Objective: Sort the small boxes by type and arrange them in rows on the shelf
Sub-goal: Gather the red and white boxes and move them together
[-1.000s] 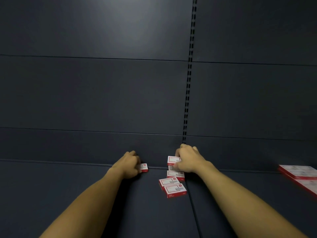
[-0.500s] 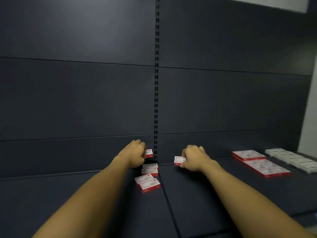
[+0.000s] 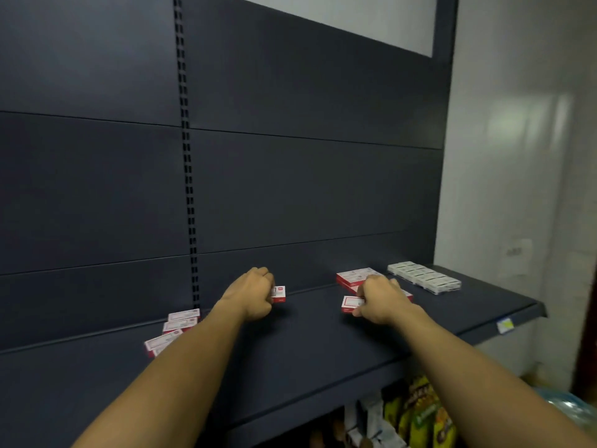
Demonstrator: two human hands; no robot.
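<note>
My left hand (image 3: 253,297) grips a small red-and-white box (image 3: 279,294) above the dark shelf (image 3: 323,344), near the back panel. My right hand (image 3: 381,300) holds another red-and-white box (image 3: 350,304) by its right end, just left of a row of the same red boxes (image 3: 353,277) that runs toward the back. Several loose red boxes (image 3: 179,324) lie on the shelf at the left, partly hidden by my left forearm. A row of white boxes (image 3: 423,277) lies at the far right of the shelf.
The shelf's front edge (image 3: 504,324) carries a price tag at the right. Below it, a lower shelf holds yellow and green snack packets (image 3: 416,415). A white wall (image 3: 517,189) stands to the right, and a slotted upright (image 3: 187,189) runs up the back panel.
Both hands carried their boxes to the right along the shelf, away from the loose pile. My view swung right, bringing the red row, the white row and the wall into sight.
</note>
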